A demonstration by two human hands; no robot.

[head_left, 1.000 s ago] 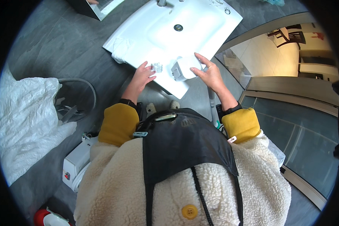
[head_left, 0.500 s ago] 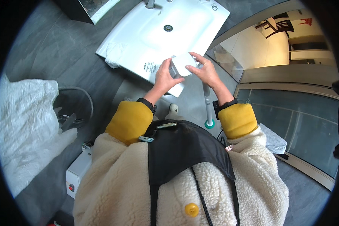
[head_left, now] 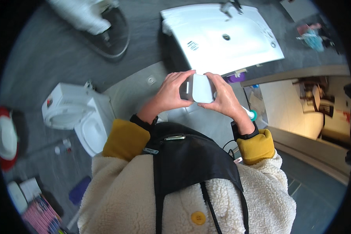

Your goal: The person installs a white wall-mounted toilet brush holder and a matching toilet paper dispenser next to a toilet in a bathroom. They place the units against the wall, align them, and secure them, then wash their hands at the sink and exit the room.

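Observation:
Between my two hands is a small rounded box (head_left: 202, 89) with a smooth white face and a grey side bearing a pale slot-like strip; its exact kind I cannot make out. My left hand (head_left: 171, 91) grips the grey end, thumb below and fingers along the top. On the white end my right hand (head_left: 223, 94) closes round the edge, its thumb at the lower corner. The box is held in the air just in front of the white washbasin (head_left: 206, 58), apart from it.
A white toilet (head_left: 91, 130) with its lid raised stands at the left. Behind the basin rises a chrome tap (head_left: 232, 7). A doorway (head_left: 288, 105) opens on the right onto a lit room with dark chairs. A red-rimmed white basin (head_left: 7, 138) lies far left.
My view has swung round, so the washbasin sits further right and the toilet has come into sight. The box has turned, its grey side now showing more. Both hands keep hold of it.

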